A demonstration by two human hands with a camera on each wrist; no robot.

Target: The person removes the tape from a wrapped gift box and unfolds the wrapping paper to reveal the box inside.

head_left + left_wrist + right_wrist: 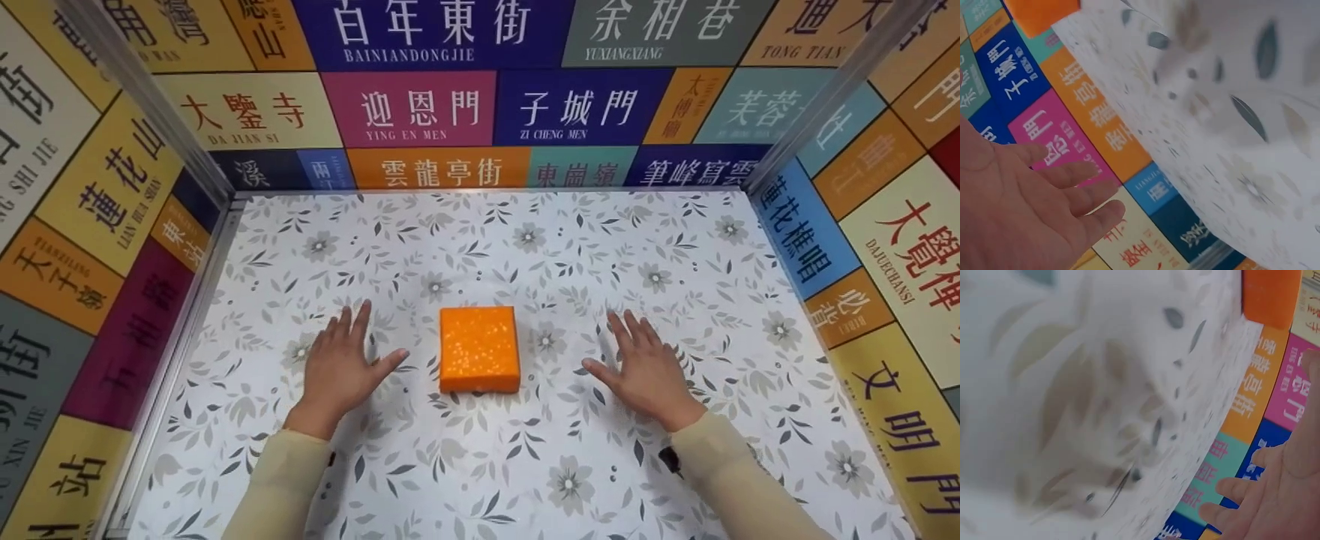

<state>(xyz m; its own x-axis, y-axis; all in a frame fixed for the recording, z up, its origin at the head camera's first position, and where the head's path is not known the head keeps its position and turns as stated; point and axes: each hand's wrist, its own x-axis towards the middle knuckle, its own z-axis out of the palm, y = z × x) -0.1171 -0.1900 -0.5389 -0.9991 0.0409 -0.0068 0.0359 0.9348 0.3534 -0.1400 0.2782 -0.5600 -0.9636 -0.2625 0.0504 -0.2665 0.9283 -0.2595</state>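
Observation:
An orange square box (480, 346) with a speckled, shiny top sits mid-table between the two hands. To its left, the left hand (341, 367) is spread with thumb pointing toward the box, touching nothing. On the other side the right hand (646, 369) mirrors it, fingers extended and a gap between thumb and box. In the left wrist view, the left palm (1022, 197) shows with straight fingers, and a corner of the orange box (1041, 14) appears at the top. The right wrist view has the right palm (1280, 478) at the right, below the orange box (1271, 298).
The table (480, 450) wears a white cloth with grey leaves and flowers. Upright panels with coloured street-name blocks enclose it at the back (420, 109), left (97, 195) and right (885, 247). Metal edging (187, 300) runs along the left side.

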